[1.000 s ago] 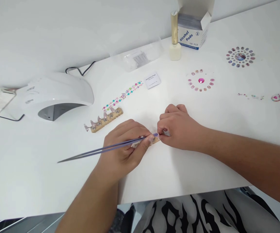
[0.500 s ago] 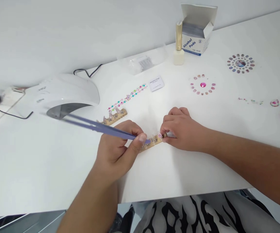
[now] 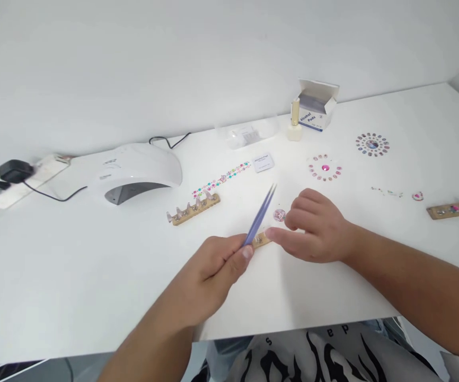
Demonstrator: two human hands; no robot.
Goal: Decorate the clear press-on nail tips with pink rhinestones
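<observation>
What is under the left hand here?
Part of a wooden strip shows beside the left hand; whatever else lies beneath that hand is covered and cannot be seen.

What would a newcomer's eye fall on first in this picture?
Probably the purple tweezers, held in the left hand near the centre. Next may come the white nail lamp towards the left, and the bright pink gem inside a ring of small decorations, beyond the right hand.

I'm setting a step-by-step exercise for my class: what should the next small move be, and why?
Probably bring the tweezers toward the round pink piece: the left hand holds them with tips pointing away from the wooden strip, and that piece lies close by, beside the right hand.
</observation>
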